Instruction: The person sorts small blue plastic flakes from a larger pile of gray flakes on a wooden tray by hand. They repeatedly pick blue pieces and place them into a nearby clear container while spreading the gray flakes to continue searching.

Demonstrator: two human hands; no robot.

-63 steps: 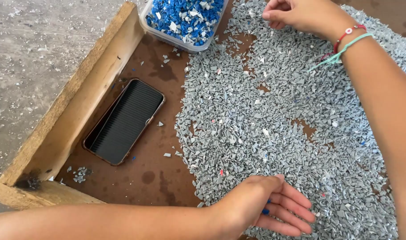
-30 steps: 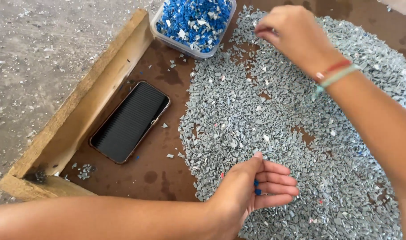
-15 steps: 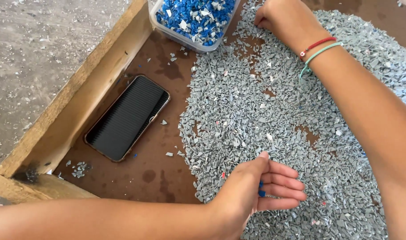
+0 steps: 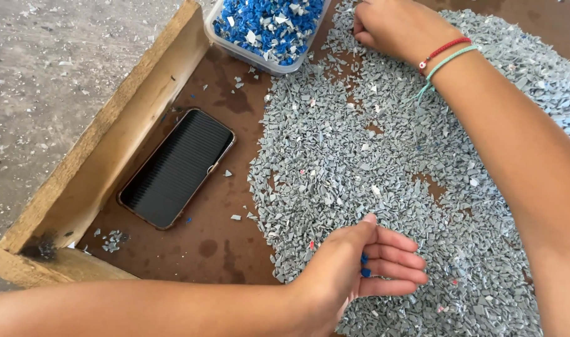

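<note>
Left hand (image 4: 353,268) hovers low over the near edge of the grey chips (image 4: 385,168), palm cupped and turned sideways, fingers loosely curled around a couple of blue bits (image 4: 363,265) tucked against the palm. Right hand (image 4: 394,28) is at the far edge of the chips, fingers curled tight and pressed down into them; whether it pinches anything, I cannot tell. Red and pale green bands (image 4: 446,55) sit on that wrist. The chips spread across the brown tray floor (image 4: 216,243), with stray white, red and blue flecks mixed in. Just beyond the chips, at their far-left corner, a clear tub (image 4: 232,40) is filled with blue chips (image 4: 269,22), close beside the right hand. Left of the chips lies a black phone (image 4: 176,167), screen up, well apart from the pile and close along the wooden rim (image 4: 104,150). A few loose grey bits sit near the phone's corner
</note>
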